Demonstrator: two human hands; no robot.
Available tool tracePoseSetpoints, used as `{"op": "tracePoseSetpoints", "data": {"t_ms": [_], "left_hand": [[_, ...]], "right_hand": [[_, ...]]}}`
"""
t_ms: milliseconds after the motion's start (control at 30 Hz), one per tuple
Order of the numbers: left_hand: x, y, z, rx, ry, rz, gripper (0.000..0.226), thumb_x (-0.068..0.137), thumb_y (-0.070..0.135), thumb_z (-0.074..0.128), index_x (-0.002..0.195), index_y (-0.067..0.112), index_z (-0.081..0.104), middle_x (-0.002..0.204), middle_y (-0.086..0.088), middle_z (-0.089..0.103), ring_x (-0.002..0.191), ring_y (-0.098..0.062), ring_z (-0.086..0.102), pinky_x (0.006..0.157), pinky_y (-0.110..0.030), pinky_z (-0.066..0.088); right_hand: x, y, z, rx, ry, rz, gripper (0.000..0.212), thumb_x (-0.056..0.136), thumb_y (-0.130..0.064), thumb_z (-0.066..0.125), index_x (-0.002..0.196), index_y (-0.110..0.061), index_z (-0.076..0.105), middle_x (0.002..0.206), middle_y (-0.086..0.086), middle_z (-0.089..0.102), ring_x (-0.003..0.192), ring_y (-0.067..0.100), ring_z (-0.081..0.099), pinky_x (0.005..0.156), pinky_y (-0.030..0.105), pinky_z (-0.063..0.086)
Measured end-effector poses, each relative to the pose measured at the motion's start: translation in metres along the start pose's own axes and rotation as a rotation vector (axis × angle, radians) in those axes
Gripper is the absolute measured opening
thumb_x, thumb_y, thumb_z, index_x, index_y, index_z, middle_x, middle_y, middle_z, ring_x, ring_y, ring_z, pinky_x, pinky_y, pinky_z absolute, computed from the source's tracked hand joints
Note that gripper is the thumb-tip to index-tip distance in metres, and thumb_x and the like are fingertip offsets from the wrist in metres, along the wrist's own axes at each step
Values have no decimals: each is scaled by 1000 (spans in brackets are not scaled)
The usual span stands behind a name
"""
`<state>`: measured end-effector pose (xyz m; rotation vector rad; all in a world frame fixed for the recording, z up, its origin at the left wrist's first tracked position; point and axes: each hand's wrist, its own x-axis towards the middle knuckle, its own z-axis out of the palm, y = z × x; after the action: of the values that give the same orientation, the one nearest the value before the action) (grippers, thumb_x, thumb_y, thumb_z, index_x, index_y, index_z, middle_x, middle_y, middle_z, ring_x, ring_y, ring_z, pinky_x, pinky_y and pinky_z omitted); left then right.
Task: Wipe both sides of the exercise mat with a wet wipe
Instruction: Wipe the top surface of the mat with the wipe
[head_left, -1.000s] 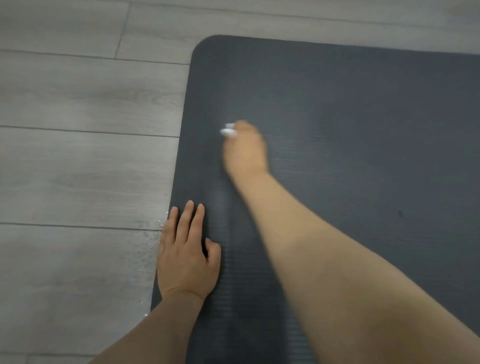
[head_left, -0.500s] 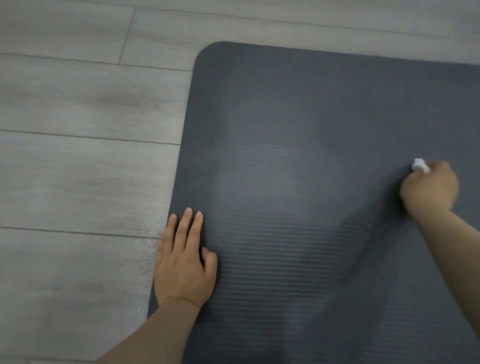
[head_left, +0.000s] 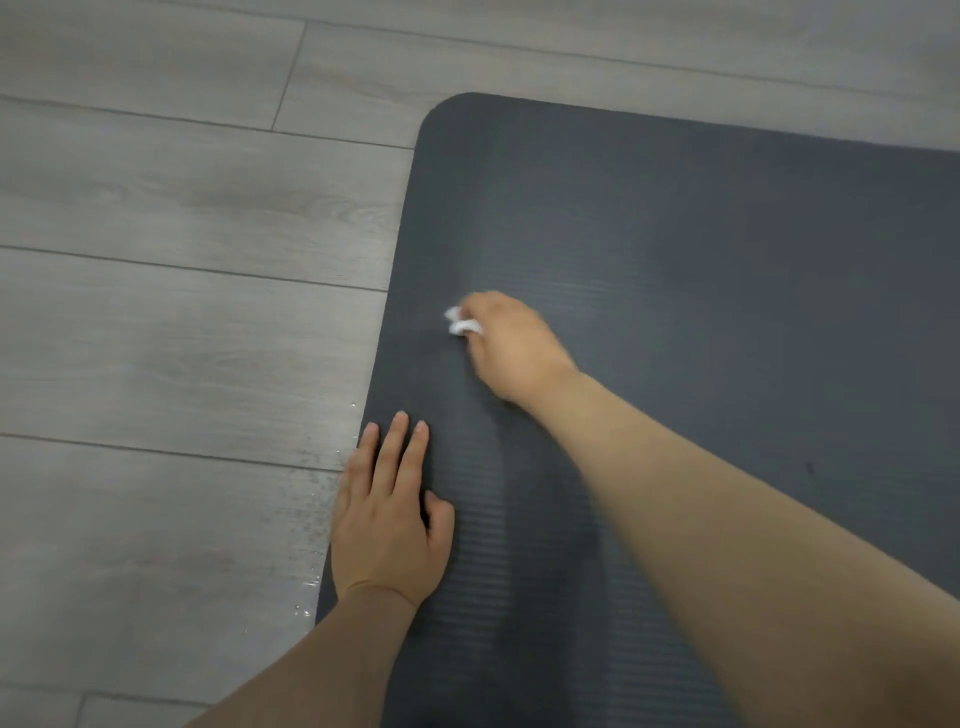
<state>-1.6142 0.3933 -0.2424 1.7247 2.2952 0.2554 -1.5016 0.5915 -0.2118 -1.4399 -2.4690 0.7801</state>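
Mat (head_left: 727, 312) is lying flat on the floor (head_left: 156, 322), its rounded corner pointing toward 11 o'clock. Right hand (head_left: 511, 348) is gripping a bunched white wipe (head_left: 460, 322) in curled fingers and pressing it onto the mat just inside the left edge; the hand is motion-blurred. Left hand (head_left: 387, 519), at 7 o'clock from the wipe, is resting flat across the mat's edge, fingers straight, holding nothing. Water droplets (head_left: 311, 582) are sitting on the floor beside that edge.
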Motion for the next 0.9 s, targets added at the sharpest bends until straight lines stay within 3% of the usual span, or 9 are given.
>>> {"op": "tracePoseSetpoints", "data": {"t_ms": [67,200,400,467,567,767,900], "left_hand": [[0,0,0,-2,-10,4,67,84,34,35,149,21,43,158,4,35,149,-22,23,113,-49,36],[1,0,-1,-9,-15,7,67,84,34,34,149,20,43,158,2,35,149,-22,23,116,-47,33],[1,2,-3,-15,-9,44,65,85,32,34,148,16,44,157,-3,38,148,-26,24,120,-42,17],[2,1,-3,-2,-19,49,65,86,32,33,148,14,43,157,-4,37,149,-26,22,121,-40,12],[2,0,-7,21,-58,47,65,88,32,32,149,12,42,157,-6,36,149,-27,20,121,-40,8],[1,4,-13,27,-121,75,66,86,29,35,148,8,40,157,-11,36,147,-32,24,121,-43,9],[5,2,-13,27,-151,88,66,86,29,34,148,8,40,156,-13,36,146,-33,25,123,-42,5]], "right_hand": [[-39,45,-19,-73,109,136,21,92,-15,46,104,-9,63,106,15,65,99,36,59,87,41,46],[-130,100,-51,-122,322,583,17,96,-11,47,106,-7,59,107,17,61,97,40,56,81,43,44],[-125,96,-52,-29,318,834,26,98,-11,41,120,-8,55,129,11,55,113,32,53,88,34,39],[-122,92,-58,-40,253,851,28,98,-10,41,122,-6,53,131,11,54,116,32,52,89,32,38],[-129,71,-65,-118,22,775,25,95,-7,44,119,-5,50,129,16,53,114,35,52,84,31,37],[-133,39,-64,-211,-389,738,54,88,0,48,139,-7,32,138,13,40,120,33,51,98,39,44],[-125,28,-65,-327,-477,736,61,87,1,47,143,-3,24,140,15,34,118,33,52,95,39,46]]}}
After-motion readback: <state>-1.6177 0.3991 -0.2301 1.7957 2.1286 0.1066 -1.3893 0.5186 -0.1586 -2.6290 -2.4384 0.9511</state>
